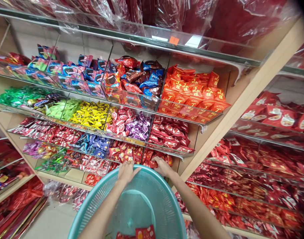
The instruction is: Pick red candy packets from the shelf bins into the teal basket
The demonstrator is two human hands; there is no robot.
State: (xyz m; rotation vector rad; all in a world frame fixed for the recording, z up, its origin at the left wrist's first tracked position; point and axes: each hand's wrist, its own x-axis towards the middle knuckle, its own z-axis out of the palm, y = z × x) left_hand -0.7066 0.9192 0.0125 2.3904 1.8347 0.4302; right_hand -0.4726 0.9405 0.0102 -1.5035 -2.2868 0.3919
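A large teal plastic basket [78,207] stands in front of me, tilted toward the shelves. Red packets [145,232] lie at its bottom. My left hand [126,172] is at the basket's far rim, its fingers bent over the edge and its thumb lying along it. To the right, my right hand [163,166] reaches past the rim to a low compartment of small red packets [148,157]. Its thumb and fingers are apart near those packets, and nothing shows in it. The fingertips partly blend with the red wrappers behind.
Clear-fronted shelves hold yellow candies [92,114], purple-wrapped candies [138,126], orange-red packets [191,93] and blue cookie packs [77,74]. A wooden upright [226,109] separates them from more red packets [273,114] on the right. Plastic-wrapped red goods fill the top.
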